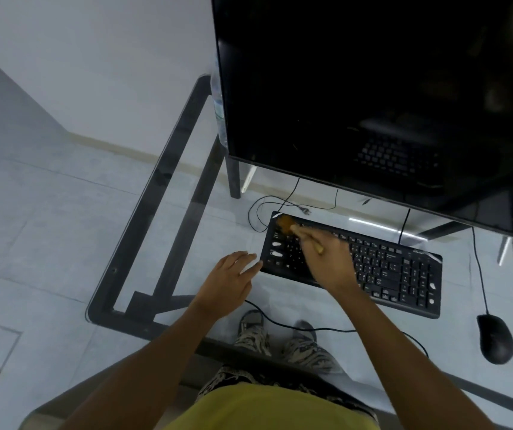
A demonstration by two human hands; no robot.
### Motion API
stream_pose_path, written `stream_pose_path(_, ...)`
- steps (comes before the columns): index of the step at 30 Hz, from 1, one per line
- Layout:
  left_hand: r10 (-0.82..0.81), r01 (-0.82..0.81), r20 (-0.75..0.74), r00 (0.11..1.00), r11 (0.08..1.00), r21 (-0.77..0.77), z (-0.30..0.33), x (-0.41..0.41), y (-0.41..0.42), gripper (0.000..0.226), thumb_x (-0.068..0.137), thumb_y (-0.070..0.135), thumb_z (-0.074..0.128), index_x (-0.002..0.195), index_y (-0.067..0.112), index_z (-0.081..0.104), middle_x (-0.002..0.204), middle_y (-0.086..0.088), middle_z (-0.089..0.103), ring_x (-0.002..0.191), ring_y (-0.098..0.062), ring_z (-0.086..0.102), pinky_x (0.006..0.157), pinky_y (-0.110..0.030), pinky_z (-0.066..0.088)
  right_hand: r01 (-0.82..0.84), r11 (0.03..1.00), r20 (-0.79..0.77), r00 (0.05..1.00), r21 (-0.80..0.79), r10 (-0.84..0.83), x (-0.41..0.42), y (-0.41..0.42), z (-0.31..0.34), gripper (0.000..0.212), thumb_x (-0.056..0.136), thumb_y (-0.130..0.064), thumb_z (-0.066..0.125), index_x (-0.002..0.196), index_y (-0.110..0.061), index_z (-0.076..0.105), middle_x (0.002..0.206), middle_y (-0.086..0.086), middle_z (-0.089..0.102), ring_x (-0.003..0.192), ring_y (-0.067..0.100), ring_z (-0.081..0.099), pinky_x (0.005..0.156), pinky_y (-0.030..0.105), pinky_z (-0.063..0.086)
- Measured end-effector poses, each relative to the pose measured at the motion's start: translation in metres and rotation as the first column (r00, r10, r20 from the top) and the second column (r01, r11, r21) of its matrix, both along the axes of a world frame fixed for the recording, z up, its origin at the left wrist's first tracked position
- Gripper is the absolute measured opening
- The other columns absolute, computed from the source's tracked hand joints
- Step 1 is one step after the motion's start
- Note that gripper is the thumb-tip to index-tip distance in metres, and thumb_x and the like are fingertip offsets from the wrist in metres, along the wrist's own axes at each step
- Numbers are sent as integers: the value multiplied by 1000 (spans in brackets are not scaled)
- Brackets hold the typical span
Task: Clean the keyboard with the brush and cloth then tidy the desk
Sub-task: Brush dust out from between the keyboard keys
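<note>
A black keyboard (382, 268) lies on the glass desk (186, 259) in front of the monitor. My right hand (329, 259) grips a wooden-handled brush (289, 226), whose tan bristles rest on the keyboard's far left corner. The brush is blurred. My left hand (230, 280) lies flat on the glass with fingers spread, its fingertips touching the keyboard's left edge. No cloth is in view.
A large dark monitor (373, 88) stands behind the keyboard. A black mouse (495, 338) sits at the right, its cable running back. A clear bottle (219, 97) peeks out left of the monitor. Cables and my feet show through the glass.
</note>
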State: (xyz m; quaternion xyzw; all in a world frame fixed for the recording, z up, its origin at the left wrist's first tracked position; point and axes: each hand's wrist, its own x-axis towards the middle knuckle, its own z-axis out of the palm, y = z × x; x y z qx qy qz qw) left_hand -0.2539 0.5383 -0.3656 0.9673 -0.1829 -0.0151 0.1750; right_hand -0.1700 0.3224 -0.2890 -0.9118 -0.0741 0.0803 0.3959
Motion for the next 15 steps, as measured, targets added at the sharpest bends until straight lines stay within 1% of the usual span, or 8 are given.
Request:
stream_pose_path(3,-6,6,-2,1000,1000,9,-1,1,1,44,90,23,38,124,11,62,128,-11,61,118,-28,57,95,-42,51,247,954,78,968,-173,-237,12,-24,1,25,96,-15,50,111,-14,70,70,7,67,51,18,57,46,26,46)
stream_pose_path(5,-15,15,2,1000,1000,10,-1,3,1,44,90,22,38,124,11,63,128,-11,61,118,-28,57,95,-42,52,139,974,-23,989,-177,-145,8,-34,4,23,93,-18,54,106,-19,73,78,5,72,60,17,64,57,30,54)
stream_pose_path(7,-28,28,15,999,999,16,-1,4,2,43,90,23,38,123,11,64,127,-10,62,118,-28,57,95,-41,51,-68,996,-282,958,-60,48,-4,-34,12,20,90,-21,59,90,-26,77,81,-5,75,67,10,67,66,32,56)
stream_pose_path(9,-47,46,34,998,998,34,0,7,4,43,90,23,38,121,12,65,126,-9,63,117,-27,58,95,-40,51,-79,994,-433,895,77,105,-11,-35,25,22,90,-17,59,81,-26,77,68,-7,72,58,8,63,59,32,54)
stream_pose_path(10,-60,58,42,997,997,43,2,9,5,42,89,23,39,120,12,66,125,-9,64,116,-27,59,94,-40,51,1,993,-402,914,115,45,-10,-38,28,23,91,-15,58,84,-27,77,67,-6,70,55,11,60,56,32,51)
stream_pose_path(11,-72,70,46,996,996,47,3,11,6,42,89,22,39,118,12,68,123,-9,65,115,-27,59,94,-40,52,111,987,-306,949,116,-71,-7,-42,27,23,92,-15,56,90,-28,76,69,-4,70,55,14,60,54,32,51)
stream_pose_path(13,-80,78,51,995,996,42,4,13,6,41,88,21,40,115,11,69,119,-9,67,113,-27,61,92,-40,54,304,949,-122,949,89,-292,-4,-49,21,25,94,-15,52,103,-25,73,74,-2,69,60,20,62,56,34,52)
stream_pose_path(15,-76,75,34,996,997,30,3,12,5,41,89,21,40,115,9,69,118,-9,68,114,-28,61,91,-41,55,267,957,-180,953,116,-244,-4,-45,17,26,94,-13,52,103,-24,74,83,-6,71,72,17,66,63,32,56)
